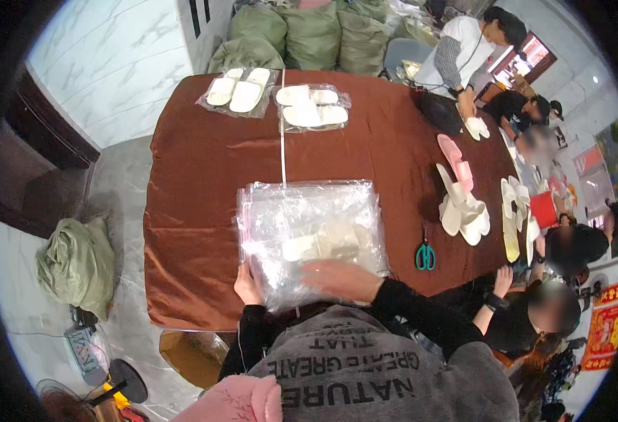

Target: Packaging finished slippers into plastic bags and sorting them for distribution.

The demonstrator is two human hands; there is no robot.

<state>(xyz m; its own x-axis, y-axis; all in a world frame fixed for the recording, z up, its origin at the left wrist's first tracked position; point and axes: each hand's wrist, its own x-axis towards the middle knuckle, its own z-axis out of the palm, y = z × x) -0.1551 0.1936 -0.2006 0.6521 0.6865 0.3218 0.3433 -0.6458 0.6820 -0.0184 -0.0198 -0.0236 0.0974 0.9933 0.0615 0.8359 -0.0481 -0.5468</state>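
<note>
A stack of clear plastic bags (266, 204) lies on the near part of the table. In or under its clear film shows a pair of cream slippers (330, 241), blurred by glare. My left hand (247, 285) grips the stack's near left edge. Stretched flat, my right hand (344, 279) lies at the near side of the slippers. Whether it is over the film or inside a bag I cannot tell.
Bagged white slippers (249, 90) and another bagged pair (312, 105) lie at the far edge of the brown tablecloth (196, 183). To the right are green-handled scissors (425, 254), loose cream slippers (463, 214) and a pink slipper (455, 162). Several people work along the right side.
</note>
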